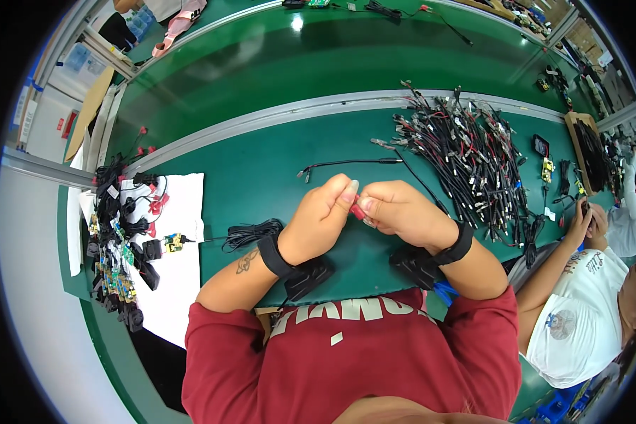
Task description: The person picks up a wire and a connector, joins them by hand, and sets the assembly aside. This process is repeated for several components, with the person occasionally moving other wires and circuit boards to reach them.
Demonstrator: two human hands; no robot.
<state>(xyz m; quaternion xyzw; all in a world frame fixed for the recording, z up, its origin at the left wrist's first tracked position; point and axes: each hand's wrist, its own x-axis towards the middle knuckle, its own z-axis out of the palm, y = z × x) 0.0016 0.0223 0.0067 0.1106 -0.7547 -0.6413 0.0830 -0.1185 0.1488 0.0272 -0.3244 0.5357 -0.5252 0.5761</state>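
Observation:
My left hand (318,218) and my right hand (410,213) meet over the middle of the bench, both closed, thumbs towards each other. Pinched between their fingertips is a small red connector (358,211); the fingers cover part of it. Beyond the hands lie loose short black cables (353,163) with metal-tipped ends. A coiled black cable (253,234) rests left of my left hand, its lead running towards a small yellow circuit board (174,242) on white paper.
A large pile of short black and red cables (466,162) covers the right of the green bench (240,159). Circuit boards with black cables (120,265) are heaped at the left edge on white paper (180,297). A metal rail (261,116) crosses behind. At right, a co-worker's hands (590,222) are close by.

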